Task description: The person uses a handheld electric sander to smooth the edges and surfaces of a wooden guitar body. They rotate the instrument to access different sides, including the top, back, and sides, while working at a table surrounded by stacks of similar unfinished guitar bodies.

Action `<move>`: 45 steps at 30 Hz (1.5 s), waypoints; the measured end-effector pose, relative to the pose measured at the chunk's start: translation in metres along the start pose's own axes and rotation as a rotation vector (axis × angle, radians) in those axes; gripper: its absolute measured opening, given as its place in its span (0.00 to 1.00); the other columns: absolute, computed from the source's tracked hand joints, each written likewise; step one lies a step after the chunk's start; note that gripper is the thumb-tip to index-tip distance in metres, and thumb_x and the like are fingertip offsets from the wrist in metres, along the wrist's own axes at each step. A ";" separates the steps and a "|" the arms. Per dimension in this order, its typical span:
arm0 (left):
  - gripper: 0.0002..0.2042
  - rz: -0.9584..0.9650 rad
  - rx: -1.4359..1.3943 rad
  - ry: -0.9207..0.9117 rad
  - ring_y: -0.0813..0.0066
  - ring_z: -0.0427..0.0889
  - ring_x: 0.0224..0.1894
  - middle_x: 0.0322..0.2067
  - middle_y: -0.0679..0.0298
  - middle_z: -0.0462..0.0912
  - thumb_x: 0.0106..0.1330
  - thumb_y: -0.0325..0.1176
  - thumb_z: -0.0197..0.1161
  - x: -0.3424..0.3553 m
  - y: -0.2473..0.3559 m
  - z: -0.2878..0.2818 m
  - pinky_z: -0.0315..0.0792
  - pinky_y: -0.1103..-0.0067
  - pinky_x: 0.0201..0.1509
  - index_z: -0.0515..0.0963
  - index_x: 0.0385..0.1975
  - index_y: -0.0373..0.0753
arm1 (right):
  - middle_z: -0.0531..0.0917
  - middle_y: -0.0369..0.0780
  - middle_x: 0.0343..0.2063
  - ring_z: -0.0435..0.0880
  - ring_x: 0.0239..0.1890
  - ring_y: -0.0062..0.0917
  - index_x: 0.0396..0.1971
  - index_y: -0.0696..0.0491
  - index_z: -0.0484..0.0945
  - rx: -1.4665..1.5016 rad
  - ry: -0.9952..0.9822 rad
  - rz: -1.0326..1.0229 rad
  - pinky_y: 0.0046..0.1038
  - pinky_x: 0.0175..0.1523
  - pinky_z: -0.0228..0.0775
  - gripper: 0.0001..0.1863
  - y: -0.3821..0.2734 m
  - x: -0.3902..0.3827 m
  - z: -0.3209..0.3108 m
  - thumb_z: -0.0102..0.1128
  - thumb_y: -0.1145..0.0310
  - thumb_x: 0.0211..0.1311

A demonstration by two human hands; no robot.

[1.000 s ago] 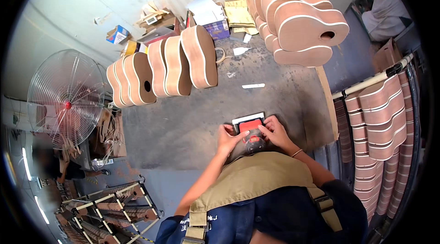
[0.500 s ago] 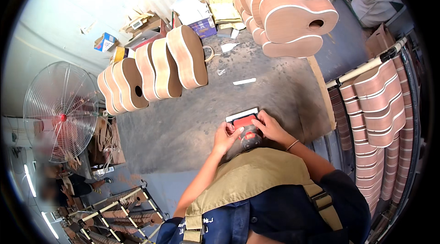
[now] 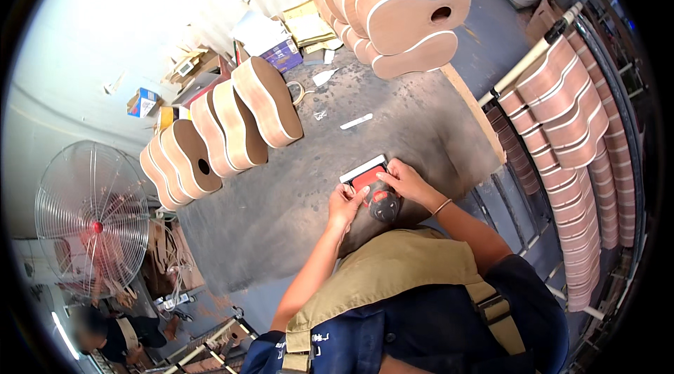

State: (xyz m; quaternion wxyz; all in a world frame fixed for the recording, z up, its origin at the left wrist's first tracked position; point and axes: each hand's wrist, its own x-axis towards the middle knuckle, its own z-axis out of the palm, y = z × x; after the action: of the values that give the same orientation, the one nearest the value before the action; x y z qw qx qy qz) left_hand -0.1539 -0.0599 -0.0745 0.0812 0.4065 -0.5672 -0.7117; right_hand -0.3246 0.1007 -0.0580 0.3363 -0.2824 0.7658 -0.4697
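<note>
A black and red power sander (image 3: 383, 207) lies on the dark worktable (image 3: 260, 240) close to my body, with a pale strip (image 3: 363, 168) along its far edge. My left hand (image 3: 344, 205) grips the near left corner of its flat red end, the thumb pressed on top. On the opposite side my right hand (image 3: 408, 181) has its thumb on the red part and its fingers curled over the edge. Both hands partly cover the sander's sides, so I cannot tell how the strip is fastened.
Several small guitar bodies (image 3: 267, 103) stand on edge at the table's left. More guitar bodies (image 3: 404, 12) are stacked at the back right. A white strip (image 3: 357, 121) lies mid-table. A wire fan (image 3: 95, 223) stands left, a rack of curved wooden parts (image 3: 562, 107) right. Another person (image 3: 126, 335) is at lower left.
The whole view has turned and shifted slightly. Both hands keep their hold on the sander, and more of its dark body shows now.
</note>
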 end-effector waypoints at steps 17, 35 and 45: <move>0.29 -0.037 0.417 -0.272 0.80 0.82 0.30 0.28 0.70 0.89 0.75 0.64 0.71 0.018 0.089 -0.014 0.75 0.77 0.36 0.92 0.35 0.37 | 0.81 0.46 0.51 0.82 0.55 0.44 0.64 0.54 0.74 -0.195 0.509 -0.289 0.42 0.61 0.76 0.42 -0.057 -0.092 0.039 0.90 0.59 0.54; 0.34 0.026 -0.671 -0.483 0.62 0.77 0.74 0.73 0.55 0.79 0.84 0.63 0.56 -0.032 0.076 -0.104 0.64 0.61 0.83 0.74 0.71 0.36 | 0.89 0.39 0.41 0.88 0.36 0.27 0.58 0.47 0.83 1.355 0.010 0.427 0.31 0.37 0.84 0.32 -0.041 -0.045 0.059 0.59 0.32 0.80; 0.38 0.183 -0.005 -0.051 0.72 0.81 0.66 0.62 0.60 0.84 0.56 0.27 0.89 -0.044 0.049 -0.074 0.75 0.70 0.73 0.73 0.66 0.35 | 0.88 0.41 0.30 0.84 0.25 0.26 0.62 0.55 0.78 0.239 -0.262 0.706 0.30 0.28 0.80 0.36 -0.026 -0.064 0.056 0.57 0.33 0.81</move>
State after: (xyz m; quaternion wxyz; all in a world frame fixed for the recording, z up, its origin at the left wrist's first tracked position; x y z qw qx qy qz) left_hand -0.0926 -0.1062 -0.0126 0.1324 0.3344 -0.6019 -0.7130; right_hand -0.2384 0.1083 -0.0369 0.6025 -0.0184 0.7064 -0.3709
